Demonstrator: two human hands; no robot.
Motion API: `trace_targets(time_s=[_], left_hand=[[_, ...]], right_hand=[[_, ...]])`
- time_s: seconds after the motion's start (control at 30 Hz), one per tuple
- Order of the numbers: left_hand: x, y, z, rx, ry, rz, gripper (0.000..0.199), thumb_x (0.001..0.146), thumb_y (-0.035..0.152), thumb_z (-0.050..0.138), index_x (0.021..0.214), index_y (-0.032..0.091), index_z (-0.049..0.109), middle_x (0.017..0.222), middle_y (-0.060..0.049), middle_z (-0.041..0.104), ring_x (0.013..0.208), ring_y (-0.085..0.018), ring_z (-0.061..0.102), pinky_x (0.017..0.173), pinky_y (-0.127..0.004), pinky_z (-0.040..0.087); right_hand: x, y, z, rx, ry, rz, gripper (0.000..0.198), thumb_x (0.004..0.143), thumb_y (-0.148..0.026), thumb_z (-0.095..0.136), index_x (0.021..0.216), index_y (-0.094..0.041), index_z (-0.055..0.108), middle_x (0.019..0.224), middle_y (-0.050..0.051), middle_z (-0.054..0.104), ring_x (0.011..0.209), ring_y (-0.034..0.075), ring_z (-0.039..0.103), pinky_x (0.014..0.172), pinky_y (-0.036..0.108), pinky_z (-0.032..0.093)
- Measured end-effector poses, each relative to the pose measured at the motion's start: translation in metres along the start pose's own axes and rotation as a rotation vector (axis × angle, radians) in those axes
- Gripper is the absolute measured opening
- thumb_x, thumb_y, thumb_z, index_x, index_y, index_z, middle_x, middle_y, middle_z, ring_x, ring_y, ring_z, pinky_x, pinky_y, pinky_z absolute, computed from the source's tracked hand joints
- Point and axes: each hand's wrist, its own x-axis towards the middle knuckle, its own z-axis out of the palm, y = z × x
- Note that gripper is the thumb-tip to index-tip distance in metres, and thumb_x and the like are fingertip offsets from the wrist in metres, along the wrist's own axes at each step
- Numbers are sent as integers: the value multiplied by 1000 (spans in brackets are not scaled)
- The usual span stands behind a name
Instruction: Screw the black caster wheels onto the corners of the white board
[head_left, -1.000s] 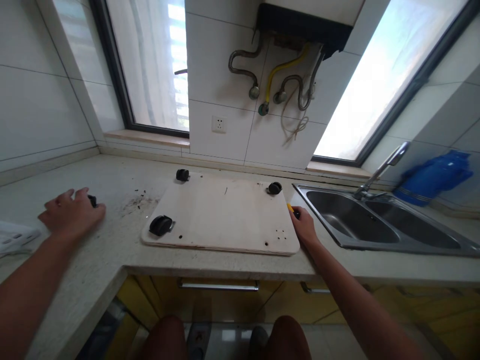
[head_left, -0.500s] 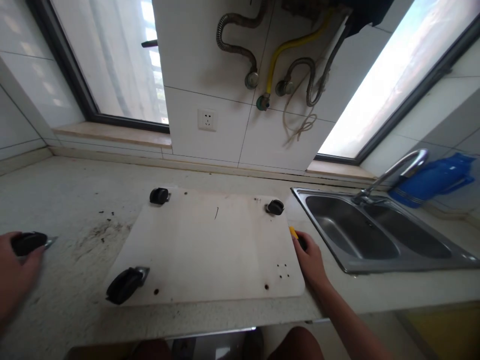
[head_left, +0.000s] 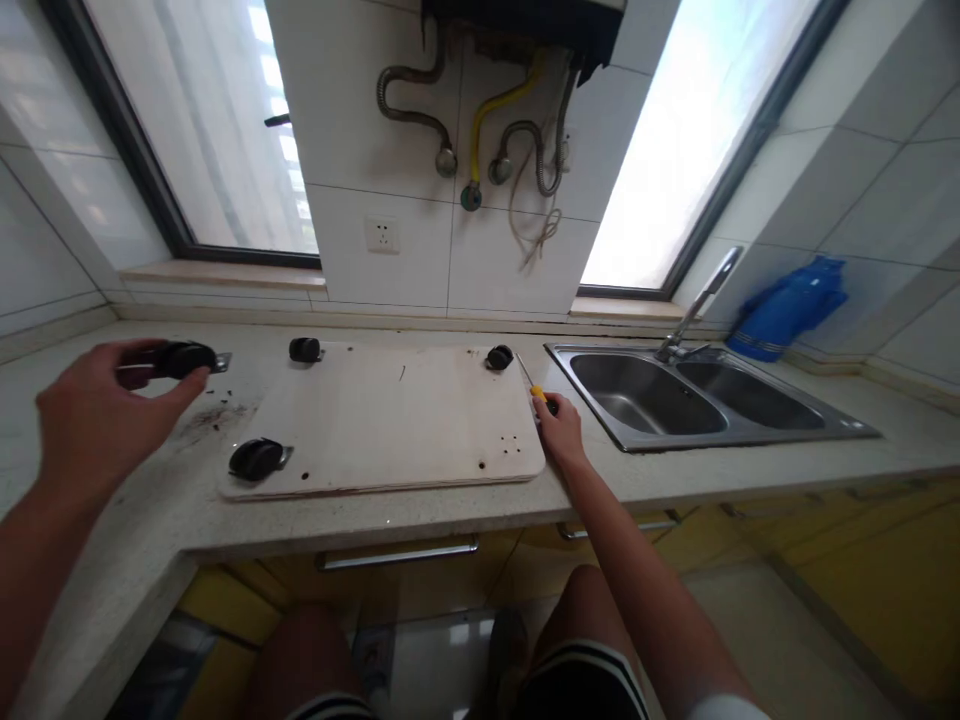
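My left hand (head_left: 112,410) is closed on a black caster wheel (head_left: 184,359) with a metal mounting plate, held above the counter left of a white board (head_left: 397,425). Three more casters sit on that board: one at its back left (head_left: 304,349), one at the back right (head_left: 499,357) and one at the front left (head_left: 256,459). Small screw holes (head_left: 510,444) show at its front right corner. Beside the board's right edge, my right hand (head_left: 560,432) grips a screwdriver (head_left: 538,394) with a yellow and black handle, its shaft pointing away from me.
A double steel sink (head_left: 626,438) with a tap (head_left: 697,305) is set into the counter at the right, a blue thermos-like jug (head_left: 787,308) behind it. Dark debris (head_left: 210,422) lies left of the board. Drawer handles (head_left: 397,553) run below the counter's front edge.
My view has tilted and shifted, showing more of the counter front and floor. My left hand has come up and inward with the caster. The screwdriver's shaft now shows beyond my right hand.
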Motion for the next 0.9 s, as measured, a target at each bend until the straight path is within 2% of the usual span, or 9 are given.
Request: trace_targets(time_s=[0.1, 0.23, 0.33, 0.4, 0.53, 0.6, 0.7, 0.77, 0.9], left_hand=[[-45, 71, 3, -369, -41, 101, 64, 81, 46, 86, 140, 23, 76, 133, -4, 85, 110, -25, 82, 103, -42, 67], [-125, 140, 29, -754, -358, 301, 63, 85, 51, 88, 139, 19, 76, 129, -11, 85, 110, -29, 83, 107, -48, 67], [-166, 179, 59, -952, -664, 395, 59, 89, 52, 87, 138, 19, 79, 131, -14, 84, 112, -30, 83, 108, -49, 68], [-173, 203, 81, -1035, -839, 448, 60, 90, 51, 90, 140, 20, 79, 133, -15, 84, 114, -30, 83, 111, -51, 67], [-156, 248, 125, -1128, -1079, 517, 67, 89, 46, 92, 147, 20, 75, 132, -15, 85, 119, -32, 83, 116, -55, 64], [-147, 263, 144, -1140, -1130, 555, 67, 89, 45, 92, 148, 19, 75, 132, -16, 85, 119, -32, 82, 117, -57, 63], [-146, 272, 163, -1166, -1026, 583, 59, 93, 41, 88, 146, 21, 75, 142, -15, 80, 123, -30, 80, 120, -57, 61], [-150, 267, 169, -1190, -958, 579, 53, 96, 40, 85, 146, 23, 74, 148, -14, 77, 125, -29, 78, 121, -56, 60], [-155, 256, 167, -1209, -1020, 518, 57, 102, 44, 83, 154, 27, 66, 157, -14, 70, 130, -28, 76, 123, -52, 59]], right_hand=[[7, 2, 7, -2, 16, 14, 36, 111, -45, 78, 134, -19, 75, 137, 10, 76, 122, 27, 76, 107, 51, 66], [13, 0, 14, -3, 17, 10, 39, 111, -44, 78, 141, -20, 73, 143, 12, 74, 123, 28, 75, 106, 51, 67], [12, 0, 17, 9, 12, -18, 39, 111, -44, 78, 140, -20, 73, 143, 12, 74, 123, 28, 75, 106, 51, 67], [11, 3, 19, 28, 20, -41, 38, 111, -44, 78, 139, -20, 73, 143, 11, 74, 123, 28, 75, 106, 51, 67], [20, 8, 24, 82, 98, -18, 37, 111, -44, 78, 139, -20, 74, 143, 11, 74, 123, 28, 75, 107, 51, 67], [35, 8, 30, 115, 148, 23, 37, 112, -45, 77, 139, -20, 73, 142, 11, 74, 121, 27, 76, 105, 50, 68], [66, 5, 41, 173, 202, 44, 39, 112, -46, 77, 139, -19, 73, 138, 11, 75, 117, 26, 77, 102, 49, 69], [83, 3, 49, 206, 226, 17, 39, 111, -46, 78, 139, -19, 73, 138, 11, 75, 118, 27, 77, 102, 49, 68], [94, 4, 63, 244, 233, -65, 35, 111, -46, 78, 133, -19, 75, 135, 10, 76, 119, 27, 76, 105, 50, 67]])
